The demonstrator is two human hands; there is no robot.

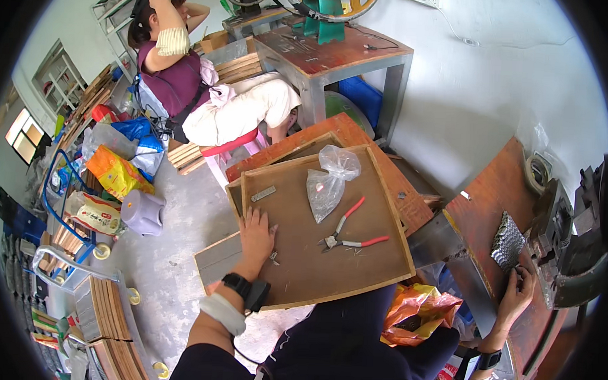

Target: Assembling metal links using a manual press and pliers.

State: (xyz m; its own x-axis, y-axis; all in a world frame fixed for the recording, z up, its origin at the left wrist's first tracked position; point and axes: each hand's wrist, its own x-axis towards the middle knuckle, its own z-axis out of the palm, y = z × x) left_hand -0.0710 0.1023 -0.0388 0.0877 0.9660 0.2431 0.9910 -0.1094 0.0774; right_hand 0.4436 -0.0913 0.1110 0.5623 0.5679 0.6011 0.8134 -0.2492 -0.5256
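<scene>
My left hand (257,236) rests palm down, fingers spread, on the left side of a shallow wooden tray (288,256). Just beyond its fingertips lies a small grey metal strip (263,193); a small metal bit (273,257) is beside the hand. Red-handled cutting pliers (349,232) lie jaws apart in the tray, near a knotted clear plastic bag (332,177). At the right, my right hand (517,292) reaches over the bench to the lower end of a silvery ridged metal piece (508,239). Its fingers are bent together; what they hold, if anything, is hidden.
A dark metal machine (555,232) stands beside my right hand on the rust-brown bench (484,196). An orange plastic bag (420,313) sits below the tray. Ahead left, another person (180,85) sits on a stool. A purple stool (142,211) and bags stand left.
</scene>
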